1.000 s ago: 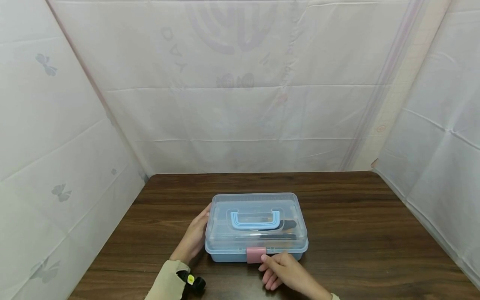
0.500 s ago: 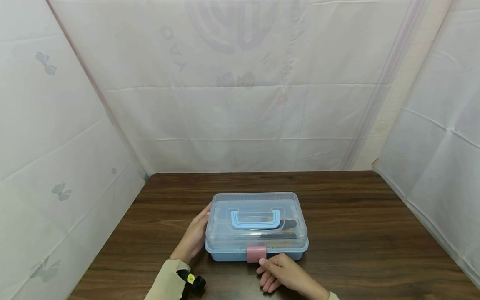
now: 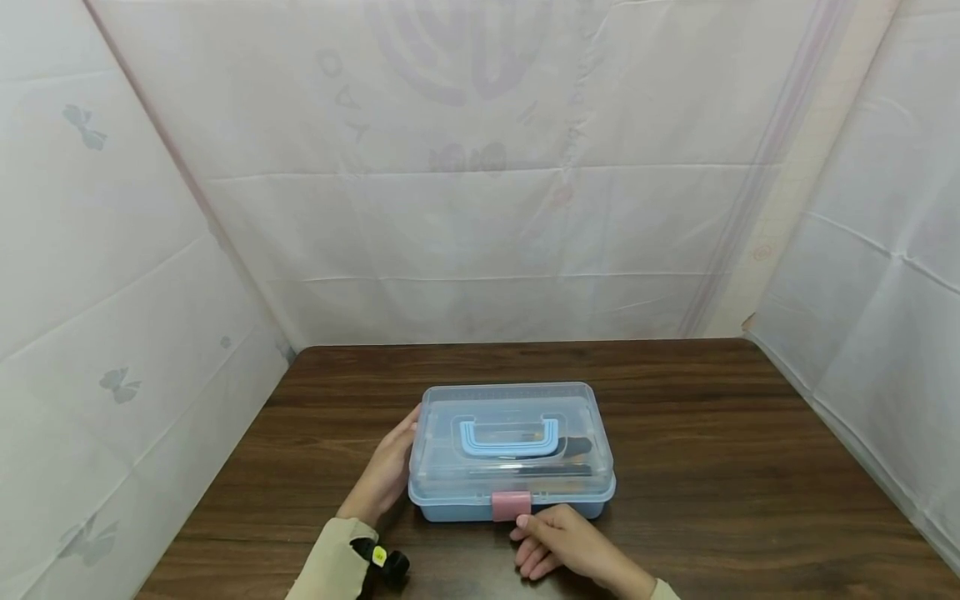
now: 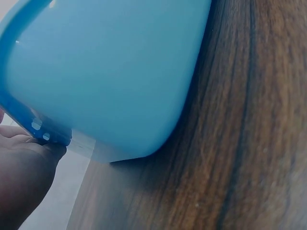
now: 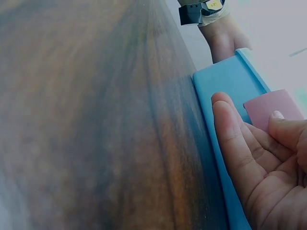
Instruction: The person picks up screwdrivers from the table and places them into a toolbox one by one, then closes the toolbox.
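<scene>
A blue plastic storage box [image 3: 442,512] with a clear lid [image 3: 442,408] sits on the wooden table, lid down. Dim dark and tan items show through the lid. My left hand [image 3: 390,467] lies along the box's left side, fingers straight toward the rear corner. In the left wrist view, part of that hand [image 4: 26,167] touches the rim. At the front, my right thumb and curled index finger pinch the lower right edge of the pink latch [image 3: 511,505]. The other fingers of my right hand [image 3: 566,546] are loosely bent below. The right wrist view shows the thumb on the latch [image 5: 268,108].
The dark wooden table [image 3: 712,467] extends around the box on all sides. White cloth walls [image 3: 480,250] stand at its back, left and right. A blue carry handle [image 3: 510,446] lies folded on the lid. A black wrist camera [image 3: 386,562] sits at the left cuff.
My right thumb has slid slightly down and left, from over the latch's lower right corner to its lower edge. The left hand and the box keep their place.
</scene>
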Action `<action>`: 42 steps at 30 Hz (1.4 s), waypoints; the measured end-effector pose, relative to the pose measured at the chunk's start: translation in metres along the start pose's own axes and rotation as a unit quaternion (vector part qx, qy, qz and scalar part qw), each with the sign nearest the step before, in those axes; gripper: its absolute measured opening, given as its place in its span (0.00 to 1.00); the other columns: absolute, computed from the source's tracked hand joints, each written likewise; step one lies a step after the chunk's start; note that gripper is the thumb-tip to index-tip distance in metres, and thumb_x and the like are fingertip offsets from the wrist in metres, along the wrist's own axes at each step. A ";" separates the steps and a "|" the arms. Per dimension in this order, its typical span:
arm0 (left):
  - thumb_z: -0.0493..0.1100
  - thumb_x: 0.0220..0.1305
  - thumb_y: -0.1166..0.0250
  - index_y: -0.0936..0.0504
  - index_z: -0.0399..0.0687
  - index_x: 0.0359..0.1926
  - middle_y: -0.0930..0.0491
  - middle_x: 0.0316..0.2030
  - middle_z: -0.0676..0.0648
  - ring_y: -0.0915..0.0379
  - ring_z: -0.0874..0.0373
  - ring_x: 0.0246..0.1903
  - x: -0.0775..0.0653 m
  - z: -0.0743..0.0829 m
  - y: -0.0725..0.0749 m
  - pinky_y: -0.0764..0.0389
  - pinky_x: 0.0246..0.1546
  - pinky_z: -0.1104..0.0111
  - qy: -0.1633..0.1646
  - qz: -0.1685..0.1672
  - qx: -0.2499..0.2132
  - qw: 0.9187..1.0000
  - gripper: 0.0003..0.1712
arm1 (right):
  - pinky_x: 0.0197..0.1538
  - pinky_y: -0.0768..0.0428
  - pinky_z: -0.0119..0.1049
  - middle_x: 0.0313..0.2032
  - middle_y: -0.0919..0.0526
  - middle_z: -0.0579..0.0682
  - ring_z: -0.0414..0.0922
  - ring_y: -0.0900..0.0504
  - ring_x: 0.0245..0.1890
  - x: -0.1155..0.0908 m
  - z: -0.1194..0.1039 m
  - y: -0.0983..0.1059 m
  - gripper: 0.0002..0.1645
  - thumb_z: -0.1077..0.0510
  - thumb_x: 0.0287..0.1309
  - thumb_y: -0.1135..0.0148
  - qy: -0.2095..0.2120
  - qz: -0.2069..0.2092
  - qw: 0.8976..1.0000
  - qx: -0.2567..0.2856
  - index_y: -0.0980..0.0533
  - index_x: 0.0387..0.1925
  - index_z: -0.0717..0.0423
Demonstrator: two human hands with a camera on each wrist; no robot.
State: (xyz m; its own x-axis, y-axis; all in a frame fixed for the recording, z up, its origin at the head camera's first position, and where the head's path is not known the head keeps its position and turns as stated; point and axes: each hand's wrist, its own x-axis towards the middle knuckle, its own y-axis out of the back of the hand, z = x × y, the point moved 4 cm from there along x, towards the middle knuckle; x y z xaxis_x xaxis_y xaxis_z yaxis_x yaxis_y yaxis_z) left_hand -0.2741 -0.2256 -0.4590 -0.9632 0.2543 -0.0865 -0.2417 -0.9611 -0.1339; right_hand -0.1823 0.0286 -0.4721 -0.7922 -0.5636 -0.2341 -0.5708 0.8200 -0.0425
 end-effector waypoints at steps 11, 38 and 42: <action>0.54 0.73 0.52 0.50 0.49 0.75 0.52 0.76 0.47 0.64 0.49 0.76 0.000 -0.001 0.000 0.58 0.74 0.49 0.000 -0.002 -0.006 1.000 0.35 | 0.29 0.15 0.32 0.27 0.14 0.55 0.38 0.16 0.23 0.006 0.010 0.001 0.28 0.49 0.71 0.51 -0.011 -0.001 1.000 0.016 0.23 0.44 0.75; 0.50 0.76 0.56 0.50 0.46 0.75 0.51 0.75 0.45 0.62 0.48 0.76 0.006 0.000 0.000 0.56 0.74 0.50 -0.003 0.008 -0.007 1.000 0.32 | 0.28 0.17 0.29 0.28 0.15 0.54 0.37 0.18 0.23 0.002 -0.002 -0.001 0.25 0.50 0.71 0.51 0.003 -0.004 0.999 -0.048 0.22 0.47 0.70; 0.51 0.76 0.58 0.49 0.45 0.75 0.51 0.75 0.43 0.61 0.46 0.75 0.008 0.006 0.002 0.54 0.73 0.48 0.002 0.002 0.030 1.000 0.32 | 0.29 0.17 0.29 0.31 0.15 0.51 0.36 0.18 0.26 -0.003 -0.014 0.001 0.23 0.50 0.71 0.51 0.037 -0.022 0.991 -0.125 0.22 0.49 0.65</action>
State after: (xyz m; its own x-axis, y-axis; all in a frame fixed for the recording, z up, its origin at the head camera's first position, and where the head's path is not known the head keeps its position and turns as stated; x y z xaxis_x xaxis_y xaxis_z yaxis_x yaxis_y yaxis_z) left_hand -0.2830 -0.2258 -0.4544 -0.9637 0.2515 -0.0899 -0.2454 -0.9666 -0.0734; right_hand -0.1830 0.0298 -0.4576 -0.7739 -0.6112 -0.1657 -0.6333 0.7492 0.1940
